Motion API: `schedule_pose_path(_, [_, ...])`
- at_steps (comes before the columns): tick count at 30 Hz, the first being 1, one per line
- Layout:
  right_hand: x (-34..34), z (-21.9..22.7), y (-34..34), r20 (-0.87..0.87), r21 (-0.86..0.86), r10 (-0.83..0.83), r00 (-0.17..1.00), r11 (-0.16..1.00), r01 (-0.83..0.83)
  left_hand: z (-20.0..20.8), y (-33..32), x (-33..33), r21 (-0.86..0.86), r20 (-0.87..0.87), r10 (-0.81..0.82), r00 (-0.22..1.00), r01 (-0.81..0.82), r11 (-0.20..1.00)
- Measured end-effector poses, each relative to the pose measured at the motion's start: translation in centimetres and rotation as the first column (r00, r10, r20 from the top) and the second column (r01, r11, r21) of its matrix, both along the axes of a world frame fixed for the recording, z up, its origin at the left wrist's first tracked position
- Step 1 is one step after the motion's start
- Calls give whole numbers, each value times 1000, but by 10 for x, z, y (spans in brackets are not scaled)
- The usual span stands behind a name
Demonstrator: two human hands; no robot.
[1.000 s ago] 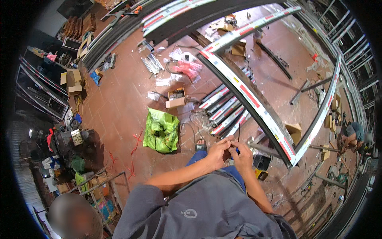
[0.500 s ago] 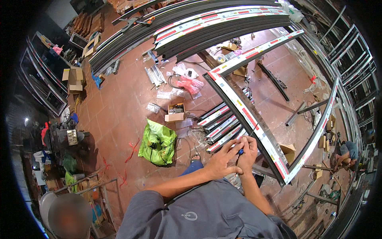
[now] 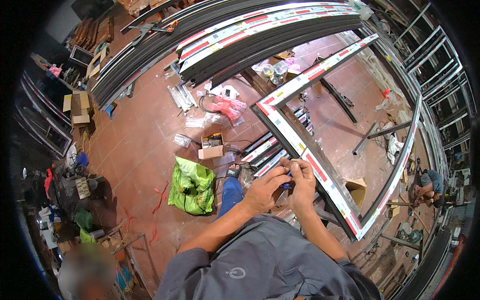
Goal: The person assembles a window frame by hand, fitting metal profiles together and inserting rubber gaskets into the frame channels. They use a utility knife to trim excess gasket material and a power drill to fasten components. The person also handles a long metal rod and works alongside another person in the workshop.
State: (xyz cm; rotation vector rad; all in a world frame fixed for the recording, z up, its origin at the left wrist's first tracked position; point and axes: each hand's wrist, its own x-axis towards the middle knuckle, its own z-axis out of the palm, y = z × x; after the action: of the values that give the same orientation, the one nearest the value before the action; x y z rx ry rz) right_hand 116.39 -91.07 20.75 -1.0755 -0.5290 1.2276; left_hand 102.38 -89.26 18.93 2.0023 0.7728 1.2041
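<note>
My right hand [image 3: 302,187] is closed around a small tool with a blue handle [image 3: 286,185], part of which shows between my hands. The rest of the tool is hidden by the fingers. My left hand [image 3: 267,192] is right beside it, fingers bent and pinched together near the blue handle; what they pinch, if anything, is hidden. Both hands are just in front of the long side of a dark frame [image 3: 312,159] whose faces carry white and red protective film. The frame's corner lies to the right of my hands, and another side runs off toward the far right.
Filmed profiles [image 3: 265,155] lie beneath the frame. A green bag [image 3: 191,187] and an open small carton [image 3: 212,146] rest on the tiled floor to the left. Stacked long profiles [image 3: 270,37] stretch across the back. At far right a person [image 3: 427,187] crouches.
Both hands have shifted left and slightly down from the frame, with the blue handle now between them. My view has moved, and a sandalled foot now shows more fully.
</note>
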Motion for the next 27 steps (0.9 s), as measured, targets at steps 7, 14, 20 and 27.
schedule_pose_path(7, [-33, 0, 98, -76, -33, 2, 997, 999, -4, -10, 107, -54, -54, -57, 177, 983, -180, 982])
schedule_pose_path(14, [-19, -7, 174, -67, -222, -41, 997, 975, 25, -38, 165, -127, -871, 369, 315, 875, 207, 446])
schedule_pose_path(20, [-43, -13, 191, -188, -277, 2, 982, 959, -55, -60, 187, -129, -852, 273, 298, 915, 86, 517])
schedule_pose_path(27, [-52, -17, 202, -91, -290, -3, 996, 957, -23, -61, 203, -134, -751, 199, 240, 950, -10, 660])
